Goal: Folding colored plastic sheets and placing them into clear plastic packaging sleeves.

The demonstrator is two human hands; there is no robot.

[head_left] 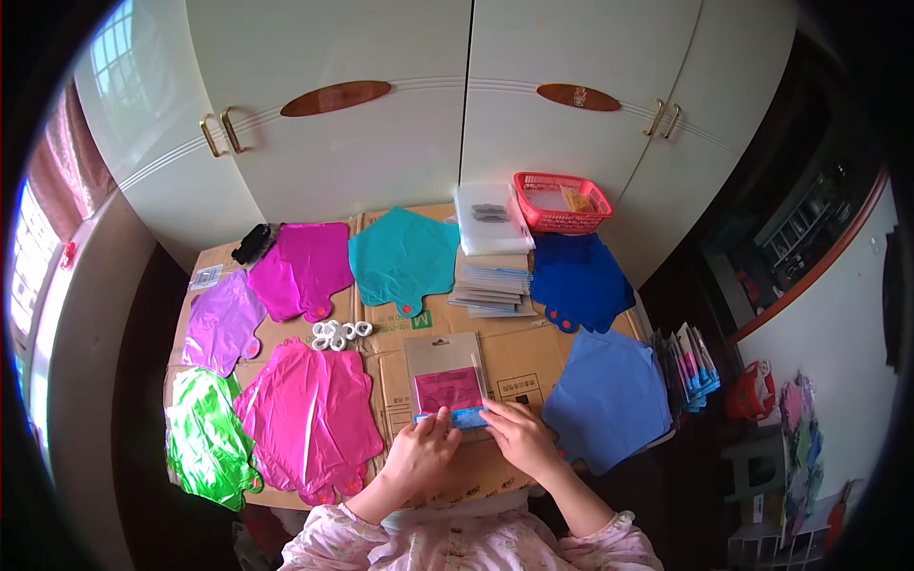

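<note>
A flat plastic packet [440,350] with a grey backing and a hanging slot lies on the cardboard in front of me. It holds a folded magenta foil piece [449,388], and a blue strip [463,417] runs along its near edge. My left hand [426,449] is closed over the near left edge, fingertips on the blue strip. At the near right corner, the fingers of my right hand [519,436] pinch the packet's edge. The undersides of both hands are hidden.
Flat foil balloons in several colours, such as a pink one [307,414] and a teal one [404,259], surround the packet. White rings [335,335] lie left. Behind stand stacked packets [491,285], clear sleeves [490,219] and a red basket [562,226]; filled packets [687,366] hang right.
</note>
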